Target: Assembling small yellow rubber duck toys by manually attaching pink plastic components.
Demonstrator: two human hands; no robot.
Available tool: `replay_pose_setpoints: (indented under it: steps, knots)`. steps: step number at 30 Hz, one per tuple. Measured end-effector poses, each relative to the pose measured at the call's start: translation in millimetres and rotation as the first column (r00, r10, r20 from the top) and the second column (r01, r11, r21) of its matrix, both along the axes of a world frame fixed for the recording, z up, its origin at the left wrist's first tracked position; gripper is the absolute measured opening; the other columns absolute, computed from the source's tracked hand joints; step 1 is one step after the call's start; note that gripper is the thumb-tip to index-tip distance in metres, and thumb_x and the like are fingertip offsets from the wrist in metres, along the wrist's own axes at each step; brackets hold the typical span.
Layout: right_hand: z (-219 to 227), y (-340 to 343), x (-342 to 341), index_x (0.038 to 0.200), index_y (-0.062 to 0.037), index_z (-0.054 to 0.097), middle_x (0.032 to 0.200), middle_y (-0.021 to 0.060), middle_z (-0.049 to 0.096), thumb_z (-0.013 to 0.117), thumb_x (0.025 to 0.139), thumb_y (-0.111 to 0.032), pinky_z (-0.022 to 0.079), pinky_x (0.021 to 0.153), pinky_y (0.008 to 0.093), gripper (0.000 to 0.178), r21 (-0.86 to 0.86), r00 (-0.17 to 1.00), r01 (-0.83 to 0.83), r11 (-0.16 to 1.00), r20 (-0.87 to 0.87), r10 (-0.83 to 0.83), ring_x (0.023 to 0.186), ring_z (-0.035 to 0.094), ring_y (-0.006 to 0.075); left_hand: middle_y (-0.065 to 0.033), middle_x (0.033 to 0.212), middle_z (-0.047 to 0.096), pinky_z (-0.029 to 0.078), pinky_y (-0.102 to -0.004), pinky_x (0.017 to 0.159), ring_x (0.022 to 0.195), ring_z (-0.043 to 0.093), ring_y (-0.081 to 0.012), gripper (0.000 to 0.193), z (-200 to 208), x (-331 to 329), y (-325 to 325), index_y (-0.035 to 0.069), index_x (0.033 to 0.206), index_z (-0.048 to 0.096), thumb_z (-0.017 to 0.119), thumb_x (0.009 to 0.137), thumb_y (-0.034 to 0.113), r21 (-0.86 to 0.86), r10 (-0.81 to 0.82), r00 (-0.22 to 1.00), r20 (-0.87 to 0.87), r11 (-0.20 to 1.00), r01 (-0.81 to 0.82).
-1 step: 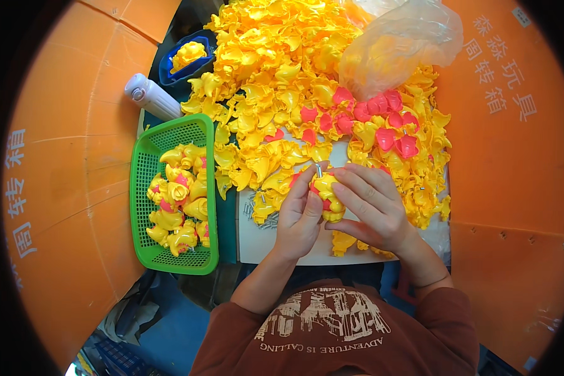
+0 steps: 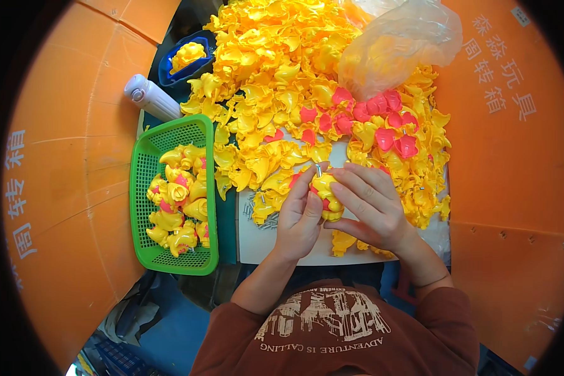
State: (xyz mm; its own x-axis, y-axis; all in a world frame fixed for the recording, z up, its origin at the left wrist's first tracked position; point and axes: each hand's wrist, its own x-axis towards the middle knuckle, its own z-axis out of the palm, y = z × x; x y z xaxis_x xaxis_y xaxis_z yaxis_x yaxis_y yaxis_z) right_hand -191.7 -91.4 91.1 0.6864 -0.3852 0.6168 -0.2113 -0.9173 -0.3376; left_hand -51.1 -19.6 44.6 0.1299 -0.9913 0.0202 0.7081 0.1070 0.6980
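Note:
Between both hands, just above the near part of the table, is a small yellow and pink plastic toy figure [image 2: 327, 195]. A shiny metal pin [image 2: 319, 169] sticks up from its far end. My left hand [image 2: 297, 222] is closed on the figure's left side, its thumb along the near side. My right hand [image 2: 375, 207] grips it from the right, fingers over the top and thumb below; its fingers hide part of the figure. Left of my left hand, several loose metal pins [image 2: 266, 218] lie on the white tabletop [image 2: 266, 245]. Loose yellow plastic shell pieces [image 2: 276, 163] lie just beyond my hands.
A green basket [image 2: 214, 188] of yellow and pink figures stands at left. Behind it are a pale bottle [image 2: 153, 99] and a blue container [image 2: 168, 69]. Shells heap at the back, with pink pieces [image 2: 385, 138] and a clear plastic bag [image 2: 398, 47]. Orange panels [image 2: 507, 188] flank both sides.

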Motion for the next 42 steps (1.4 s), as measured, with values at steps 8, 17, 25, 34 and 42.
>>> replay_pose_setpoints:
  steps: [8,17,25,34,42]
  knots:
    - [-14.7,4.7,2.5,0.112,-0.0035,0.058,0.120,0.0160,0.054,0.074,0.067,-0.026,0.042,0.088,0.0399,0.054,-0.029,1.000,-0.005,1.000,0.013,0.005,0.110,0.053,0.0306,-0.0125,0.135,0.035,0.034,-0.0320,0.101,0.123,0.038,-0.0188,0.058,-7.6,1.0,3.0,0.000,0.135,0.024,0.056,0.089,0.014,-0.147,0.048,0.993,0.112,0.989,-0.031]
    - [-19.7,2.4,5.1,0.127,0.0032,0.044,0.131,0.0186,0.045,0.060,0.081,-0.005,0.035,0.100,0.0366,0.049,0.854,0.903,-0.301,0.425,0.399,-0.162,0.124,0.041,0.0277,-0.0129,0.124,0.045,0.044,-0.0328,0.091,0.108,0.052,-0.0200,0.055,2.6,-3.6,0.6,0.000,0.132,0.028,0.057,0.086,0.007,-0.178,0.003,0.992,0.130,0.984,0.020]
    - [-18.6,-14.3,7.3,0.125,-0.0024,0.048,0.129,0.0131,0.049,0.080,0.064,-0.020,0.032,0.101,0.0437,0.071,0.440,0.988,-0.149,0.885,0.022,0.156,0.125,0.038,0.0369,-0.0130,0.123,0.046,0.050,-0.0378,0.085,0.107,0.054,-0.0228,0.044,-4.3,1.1,-5.9,0.005,0.132,0.028,0.041,0.095,0.026,0.127,-0.037,0.982,-0.187,0.990,0.061]
    - [-29.8,-21.0,8.0,0.120,-0.0029,0.052,0.120,0.0151,0.054,0.078,0.062,-0.018,0.038,0.095,0.0428,0.066,0.378,0.979,-0.203,0.903,0.092,0.182,0.114,0.049,0.0326,-0.0127,0.123,0.047,0.050,-0.0366,0.086,0.109,0.053,-0.0228,0.043,-16.5,0.9,-8.6,0.004,0.131,0.031,0.032,0.097,0.031,0.177,-0.026,0.973,-0.228,0.982,0.068]
    - [-32.2,-18.8,15.0,0.118,-0.0030,0.052,0.121,0.0159,0.053,0.080,0.062,-0.020,0.040,0.092,0.0399,0.066,0.312,0.983,-0.171,0.934,-0.014,0.185,0.109,0.050,0.0323,-0.0134,0.117,0.052,0.050,-0.0353,0.084,0.100,0.058,-0.0225,0.041,-25.4,3.2,-7.8,0.003,0.125,0.037,0.033,0.097,0.032,0.275,0.107,0.987,-0.121,0.959,-0.070]
